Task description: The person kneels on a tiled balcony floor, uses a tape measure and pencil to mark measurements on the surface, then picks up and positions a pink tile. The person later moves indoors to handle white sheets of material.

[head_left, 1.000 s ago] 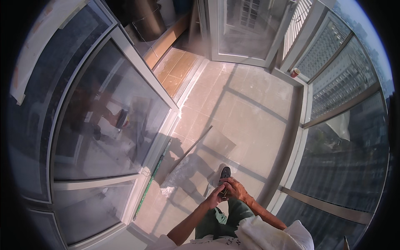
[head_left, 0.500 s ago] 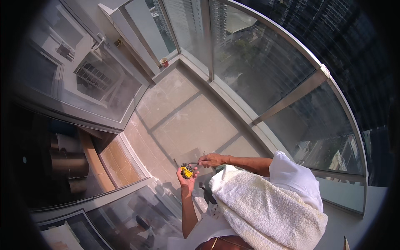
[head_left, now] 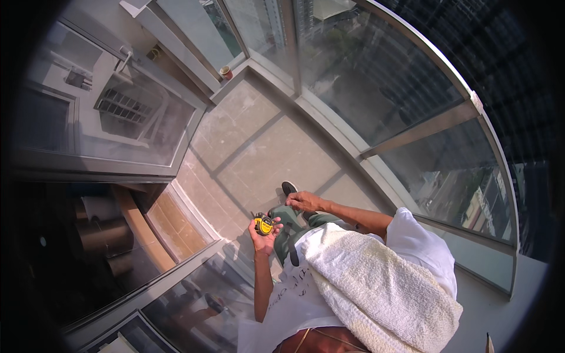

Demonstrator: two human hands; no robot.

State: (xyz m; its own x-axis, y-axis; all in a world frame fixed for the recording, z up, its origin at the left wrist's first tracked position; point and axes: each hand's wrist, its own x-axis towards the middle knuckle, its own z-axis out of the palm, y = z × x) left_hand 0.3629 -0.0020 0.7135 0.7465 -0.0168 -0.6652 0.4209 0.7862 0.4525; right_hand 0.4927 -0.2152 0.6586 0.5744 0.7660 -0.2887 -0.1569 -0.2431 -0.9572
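- Progress, our read: the yellow-and-black tape measure [head_left: 264, 225] is in hand, ready for use. We can't make out any blade run out, nor any mark being made, so the measuring itself looks not done from here.
- Location: it lies in the left hand [head_left: 265, 242], above the tiled floor [head_left: 259, 144], just left of the green trousers [head_left: 288, 219].
- Left hand: palm up, thumb and fingers curled about the case.
- Right hand [head_left: 303, 201]: over the right leg, apart from the tape measure, fingers bent. We can't tell whether they pinch anything.
- Orientation: yellow broad face up toward the camera, a dark part toward upper left. We can't tell if that's the mouth.
- Long axis: case is compact, near round in this view; we can't call one.
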